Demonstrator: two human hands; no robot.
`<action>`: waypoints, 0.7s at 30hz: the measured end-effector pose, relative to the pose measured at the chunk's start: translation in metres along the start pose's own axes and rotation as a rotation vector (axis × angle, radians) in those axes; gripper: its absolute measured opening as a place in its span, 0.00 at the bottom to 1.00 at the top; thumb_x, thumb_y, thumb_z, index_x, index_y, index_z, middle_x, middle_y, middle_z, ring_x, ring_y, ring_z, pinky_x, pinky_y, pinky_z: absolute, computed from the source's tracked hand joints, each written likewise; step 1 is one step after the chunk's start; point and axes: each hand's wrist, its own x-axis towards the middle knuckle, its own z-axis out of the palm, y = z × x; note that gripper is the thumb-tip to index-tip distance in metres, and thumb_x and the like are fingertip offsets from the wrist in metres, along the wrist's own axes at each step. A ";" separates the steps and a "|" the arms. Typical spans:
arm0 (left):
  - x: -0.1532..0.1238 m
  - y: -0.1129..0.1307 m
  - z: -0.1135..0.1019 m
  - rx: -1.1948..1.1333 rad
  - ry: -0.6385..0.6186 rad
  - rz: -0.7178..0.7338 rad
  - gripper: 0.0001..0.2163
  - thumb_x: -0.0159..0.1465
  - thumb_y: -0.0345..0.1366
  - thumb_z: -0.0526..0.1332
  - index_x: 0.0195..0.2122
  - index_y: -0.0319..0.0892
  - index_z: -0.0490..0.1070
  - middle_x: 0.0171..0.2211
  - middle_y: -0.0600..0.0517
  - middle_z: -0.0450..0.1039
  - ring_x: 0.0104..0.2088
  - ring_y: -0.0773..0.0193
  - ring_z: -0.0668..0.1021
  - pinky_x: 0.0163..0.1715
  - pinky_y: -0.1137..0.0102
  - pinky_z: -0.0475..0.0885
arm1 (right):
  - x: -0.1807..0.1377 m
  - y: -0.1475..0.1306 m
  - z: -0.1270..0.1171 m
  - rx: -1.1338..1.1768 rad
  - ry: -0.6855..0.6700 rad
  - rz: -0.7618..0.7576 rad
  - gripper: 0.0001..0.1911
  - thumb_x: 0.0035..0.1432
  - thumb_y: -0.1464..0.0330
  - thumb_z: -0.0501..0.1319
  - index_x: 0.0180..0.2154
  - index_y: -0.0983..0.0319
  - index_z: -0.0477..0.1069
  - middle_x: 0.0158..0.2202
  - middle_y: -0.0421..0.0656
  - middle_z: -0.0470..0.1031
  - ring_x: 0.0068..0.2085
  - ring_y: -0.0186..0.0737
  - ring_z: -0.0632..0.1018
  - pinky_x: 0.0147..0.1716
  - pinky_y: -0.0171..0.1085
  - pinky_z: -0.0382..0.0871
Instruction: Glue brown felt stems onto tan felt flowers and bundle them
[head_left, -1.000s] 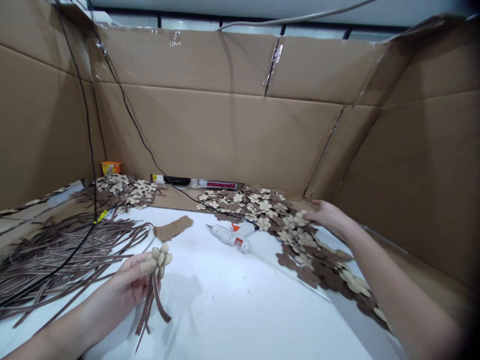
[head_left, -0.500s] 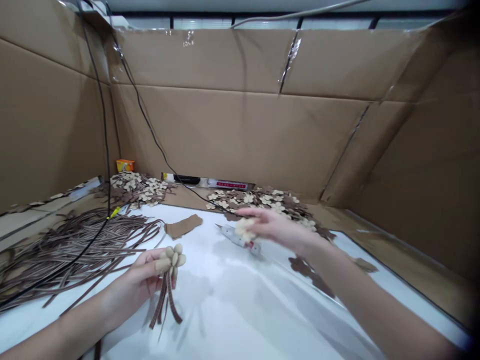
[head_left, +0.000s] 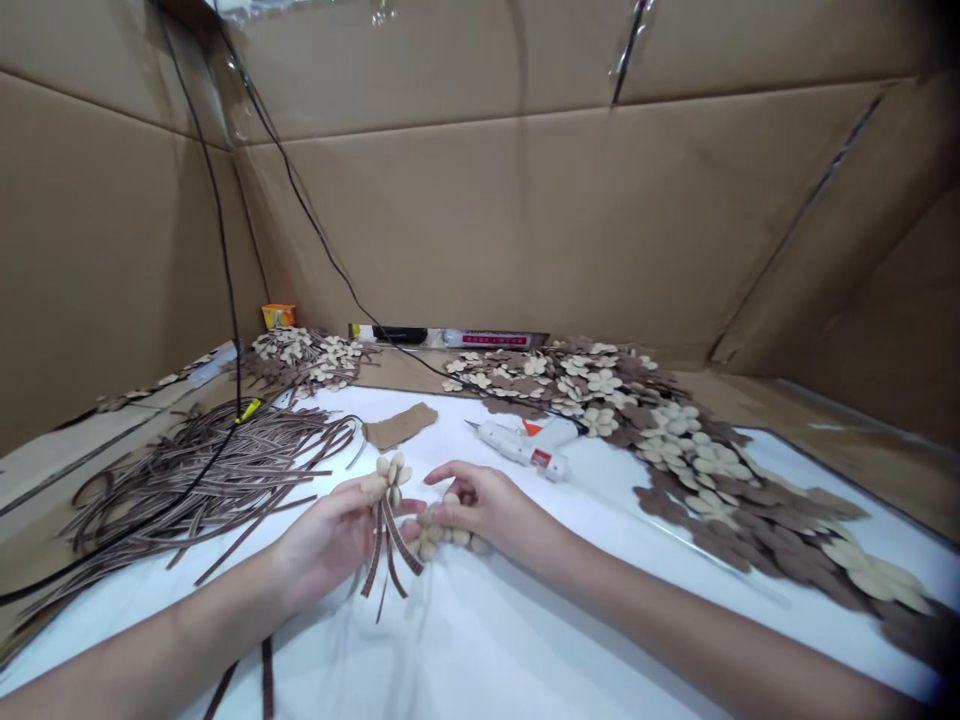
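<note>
My left hand (head_left: 330, 535) grips a beige flower (head_left: 391, 478) with several brown stitched strips (head_left: 401, 545) hanging down from it. Close beside it, my right hand (head_left: 480, 505) pinches more beige flower pieces (head_left: 450, 530), held low between the two hands over the white sheet. How many pieces it holds I cannot tell, as the fingers cover part of them. Beyond the right hand lies a white glue gun (head_left: 525, 447) with a red-orange trigger, its nozzle pointing left. A torn scrap of brown cardboard (head_left: 401, 427) rests to the left of the nozzle.
Brown strips (head_left: 217, 470) are heaped at the left, with a black cable (head_left: 202, 460) across them. Beige and brown flower cutouts (head_left: 592, 375) spread along the back and down the right side. Another flower pile (head_left: 304, 357) sits back left. Cardboard walls (head_left: 450, 220) enclose the table.
My right hand has come from above the glue gun back to my left hand, bringing beige flower pieces. My left hand still holds its flower. The view has tipped downward.
</note>
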 end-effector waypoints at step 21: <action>-0.010 0.018 -0.002 -0.016 -0.035 0.122 0.03 0.57 0.29 0.60 0.31 0.38 0.74 0.27 0.50 0.75 0.35 0.59 0.78 0.50 0.50 0.66 | -0.024 -0.051 -0.061 -0.917 0.076 0.243 0.19 0.61 0.61 0.48 0.48 0.60 0.70 0.39 0.51 0.77 0.39 0.55 0.77 0.33 0.43 0.64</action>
